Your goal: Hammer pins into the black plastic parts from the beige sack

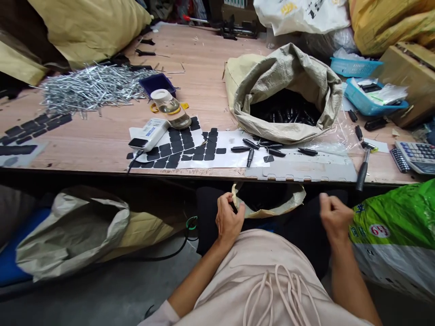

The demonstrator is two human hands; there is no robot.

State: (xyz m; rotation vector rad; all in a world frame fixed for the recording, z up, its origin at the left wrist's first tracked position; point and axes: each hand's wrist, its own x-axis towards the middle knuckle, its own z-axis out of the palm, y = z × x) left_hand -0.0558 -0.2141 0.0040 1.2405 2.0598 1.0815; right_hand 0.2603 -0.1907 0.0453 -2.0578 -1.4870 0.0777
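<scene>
Wearing pale drawstring top (268, 267) | cradling open-mouthed sack (272, 213) between dark-clad thighs (206, 219), below front edge of table (204, 90) | bending fingers and thumb of left hand (229, 219) at sack's left rim, not revealing whether gripping | curling fingers of right hand (335, 218) closed beside right thigh, hiding any contents | facing black tapered pieces (307, 151), larger sack (249, 97), hammer (363, 170) on table

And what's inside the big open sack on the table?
Glossy black pieces show through the mouth of the sack. Whatever lies beneath their top layer is covered, and the sack's near side hides the lower part of the inside.
</scene>
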